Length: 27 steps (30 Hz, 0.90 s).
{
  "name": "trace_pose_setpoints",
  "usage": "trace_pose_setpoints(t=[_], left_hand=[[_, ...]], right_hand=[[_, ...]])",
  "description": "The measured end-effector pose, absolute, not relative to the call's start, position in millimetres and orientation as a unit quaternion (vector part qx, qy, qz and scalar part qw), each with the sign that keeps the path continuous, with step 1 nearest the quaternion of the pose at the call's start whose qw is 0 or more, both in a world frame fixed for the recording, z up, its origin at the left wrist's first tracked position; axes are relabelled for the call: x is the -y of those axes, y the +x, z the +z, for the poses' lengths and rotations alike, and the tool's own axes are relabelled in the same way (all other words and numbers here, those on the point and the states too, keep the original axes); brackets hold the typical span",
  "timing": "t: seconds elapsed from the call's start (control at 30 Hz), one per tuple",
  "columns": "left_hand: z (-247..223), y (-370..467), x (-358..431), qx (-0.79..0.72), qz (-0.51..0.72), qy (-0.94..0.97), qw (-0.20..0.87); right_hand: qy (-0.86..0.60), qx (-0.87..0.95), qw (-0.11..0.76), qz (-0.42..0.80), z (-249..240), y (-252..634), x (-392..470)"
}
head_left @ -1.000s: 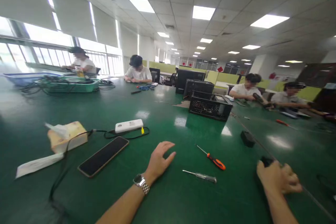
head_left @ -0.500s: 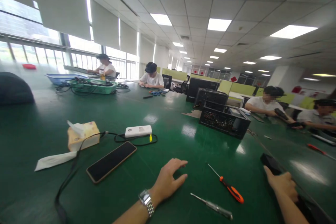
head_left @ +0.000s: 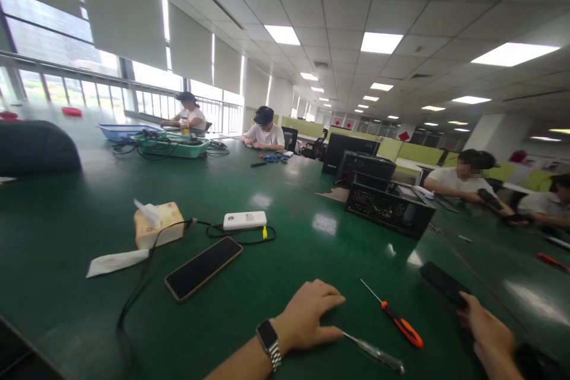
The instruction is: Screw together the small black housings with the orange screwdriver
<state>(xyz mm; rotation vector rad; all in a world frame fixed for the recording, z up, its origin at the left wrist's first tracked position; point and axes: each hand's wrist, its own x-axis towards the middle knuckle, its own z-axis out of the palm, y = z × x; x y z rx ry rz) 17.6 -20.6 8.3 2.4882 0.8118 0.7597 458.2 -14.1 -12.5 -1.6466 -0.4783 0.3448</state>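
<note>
**Held by one end only, on a slick surface**

In the head view, my right grip (head_left: pixel 490 332) is closed on the near end of a long black block (head_left: pixel 443 284), toward the near-right corner of the bench (head_left: pixel 289 252), itself out of view. I cannot tell whether the block's far end rests on the surface. With so little of it in hand, I judge it could twist or slip free.

My left grip (head_left: pixel 312 314) is empty, fingers loosely spread, toward the near edge. Its thumb lies right by the tip of a clear-handled screwdriver (head_left: pixel 376 355); whether they touch, I cannot tell. A careless sweep could prick me or roll that slim handle into the orange-and-black screwdriver (head_left: pixel 403 326). Toward the left edge, a loose cable (head_left: pixel 145 270) might snag and drag the white device (head_left: pixel 244 221) beside it.

The bench top is glossy green, mirroring the lamps. The block looks dull, dark and straight-sided. The phone (head_left: pixel 203 268) is a smooth, round-cornered slab; the tissue pack (head_left: pixel 164 228) looks soft and creased. Toward the far edge, the computer case (head_left: pixel 387 208) is boxy, black and perforated.
</note>
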Motion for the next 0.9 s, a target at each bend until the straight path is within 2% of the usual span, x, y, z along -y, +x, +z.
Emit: trace_pose_setpoints(t=[0.1, 0.17, 0.3, 0.4, 0.53, 0.67, 0.9], left_hand=[[6.2, 24.0, 22.8, -0.231, 0.218, 0.93, 0.185], [3.8, 25.9, 23.7, -0.208, 0.206, 0.941, 0.172], [0.2, 25.4, 27.1, -0.2, 0.23, 0.938, 0.165], [3.8, 22.7, 30.4, -0.232, 0.281, 0.918, 0.156], [14.0, 16.4, 27.0, -0.331, 0.361, 0.863, 0.128], [11.3, 9.4, 14.8, -0.384, 0.348, 0.842, 0.148], [1.2, -0.3, 9.0, -0.419, 0.301, 0.824, 0.233]], right_hand=[[-0.683, 0.232, 0.654, 0.228, -8.1, 406.5, 27.5], [-0.652, 0.333, 0.628, 0.264, -5.0, 368.1, 35.4], [-0.583, 0.563, 0.508, 0.291, -0.4, 296.5, 45.6], [-0.55, 0.65, 0.44, 0.285, -0.8, 261.1, 48.3], [-0.528, 0.736, 0.352, 0.237, -3.7, 240.9, 53.5], [-0.52, 0.792, 0.279, 0.156, 1.6, 243.5, 59.7], [-0.662, 0.683, 0.309, 0.034, 0.4, 306.9, 51.1]])
